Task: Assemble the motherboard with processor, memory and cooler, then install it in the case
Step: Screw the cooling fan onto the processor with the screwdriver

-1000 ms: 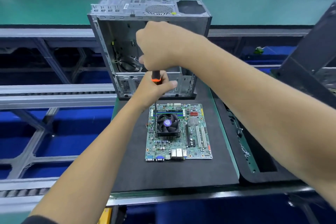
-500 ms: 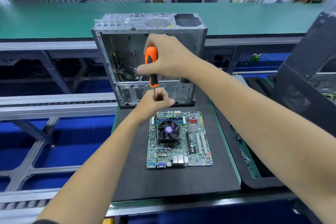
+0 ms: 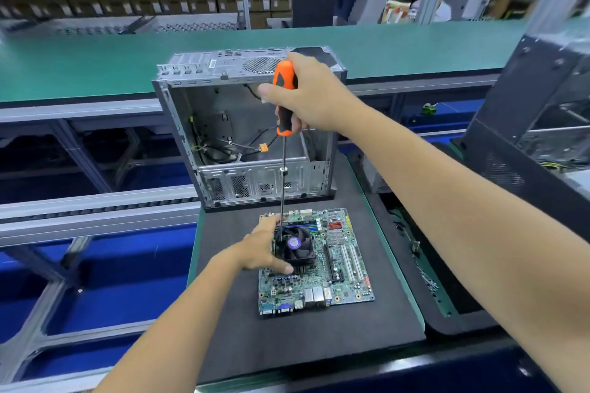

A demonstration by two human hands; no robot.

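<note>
My right hand (image 3: 306, 96) is fisted up high, arm stretched out; left hand (image 3: 260, 249) sits low, fingers cupped.

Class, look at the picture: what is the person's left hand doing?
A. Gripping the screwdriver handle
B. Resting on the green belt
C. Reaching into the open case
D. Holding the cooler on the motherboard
D: the left hand wraps the cooler on the motherboard; the right hand holds the screwdriver.

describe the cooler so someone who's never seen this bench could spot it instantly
Find the open metal case standing at the far edge of the black mat; the green motherboard lies flat just in front of it. The cooler sits on the board's upper left: the only black finned block, with a fan and purple hub sticker.
</note>
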